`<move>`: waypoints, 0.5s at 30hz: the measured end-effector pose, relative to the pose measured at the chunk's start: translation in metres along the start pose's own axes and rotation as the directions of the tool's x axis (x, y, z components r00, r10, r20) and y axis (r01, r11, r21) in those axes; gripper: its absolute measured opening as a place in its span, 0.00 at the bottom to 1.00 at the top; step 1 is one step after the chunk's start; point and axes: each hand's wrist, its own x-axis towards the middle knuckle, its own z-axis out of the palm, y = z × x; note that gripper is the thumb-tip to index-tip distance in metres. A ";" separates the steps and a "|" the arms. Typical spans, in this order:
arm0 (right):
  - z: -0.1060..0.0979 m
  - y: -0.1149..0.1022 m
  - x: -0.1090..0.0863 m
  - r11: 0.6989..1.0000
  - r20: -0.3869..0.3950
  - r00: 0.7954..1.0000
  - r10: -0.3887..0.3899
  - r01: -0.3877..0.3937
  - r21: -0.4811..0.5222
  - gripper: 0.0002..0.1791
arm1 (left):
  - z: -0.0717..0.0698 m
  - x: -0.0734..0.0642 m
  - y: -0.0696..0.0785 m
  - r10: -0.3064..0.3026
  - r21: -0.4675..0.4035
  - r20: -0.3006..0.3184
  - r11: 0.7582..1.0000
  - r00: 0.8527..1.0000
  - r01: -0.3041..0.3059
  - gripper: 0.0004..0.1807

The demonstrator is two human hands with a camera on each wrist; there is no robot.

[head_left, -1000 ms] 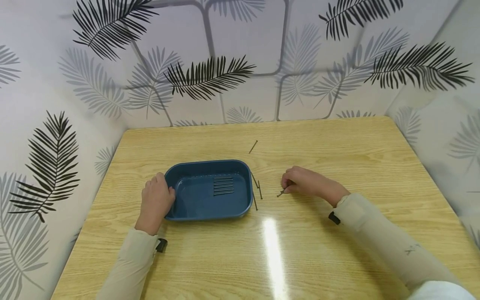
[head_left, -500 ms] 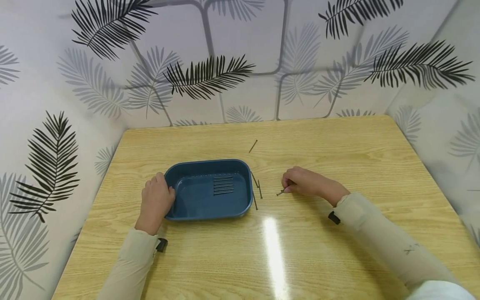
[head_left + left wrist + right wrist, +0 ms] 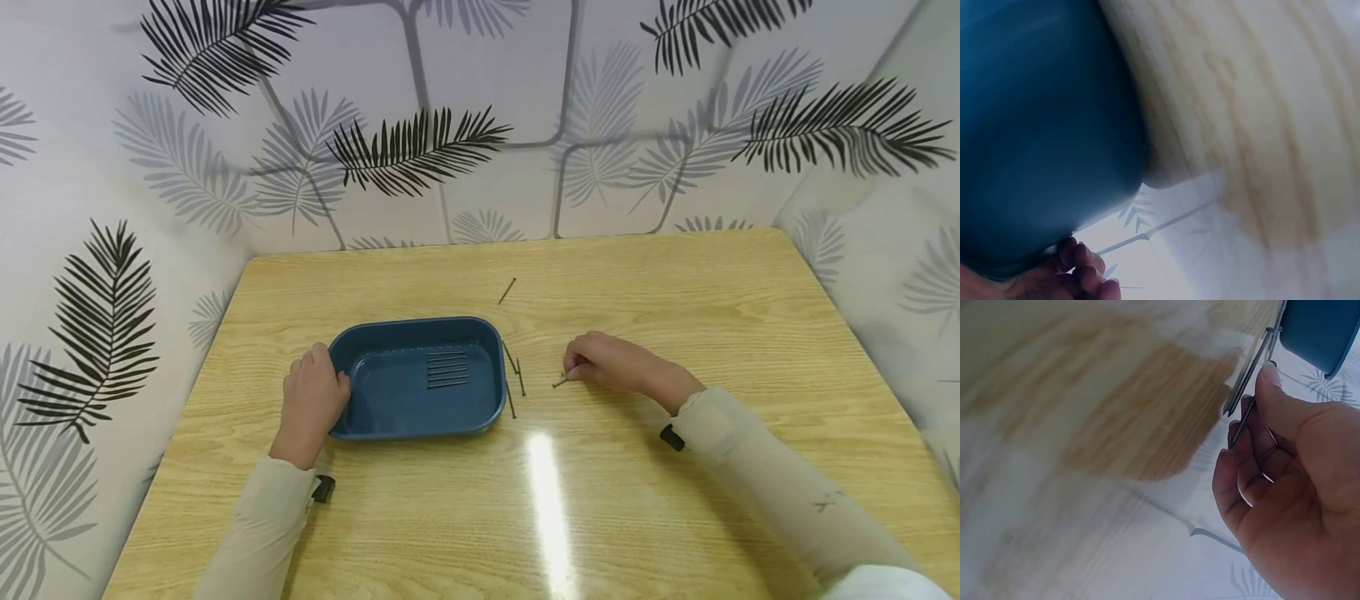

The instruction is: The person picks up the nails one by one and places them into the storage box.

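My left hand [image 3: 312,400] grips the left end of a blue plastic tray [image 3: 420,423], its fingers outside and thumb over the rim. In the left wrist view, curled fingers [image 3: 1088,269] hold the tray's edge. Inside the tray, several nails [image 3: 447,371] lie side by side in a neat row. To the right of the tray, my right hand [image 3: 611,362] pinches a nail [image 3: 559,382] just over the table. The right wrist view shows that nail [image 3: 1244,422] between thumb and fingertips, with other nails [image 3: 1249,372] beyond it.
Several loose nails [image 3: 521,379] lie along the tray's right end, some against its wall. Another nail [image 3: 507,291] lies farther back on the wooden table [image 3: 675,283]. A leaf-patterned wall [image 3: 495,196] stands behind the table's back edge.
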 end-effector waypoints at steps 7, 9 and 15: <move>-0.004 -0.004 -0.001 1.000 -0.050 0.999 -0.009 0.008 -0.006 0.02 | 0.000 0.000 0.001 0.007 0.000 -0.006 1.000 1.000 -0.007 0.11; -0.004 -0.005 0.000 1.000 -0.065 0.998 -0.007 0.007 -0.007 0.02 | 0.000 0.000 0.001 0.007 0.000 -0.007 1.000 1.000 -0.007 0.11; -0.006 -0.007 0.001 0.998 -0.117 0.991 -0.058 0.055 -0.031 0.02 | -0.001 -0.001 0.001 0.004 0.006 -0.001 1.000 1.000 -0.004 0.11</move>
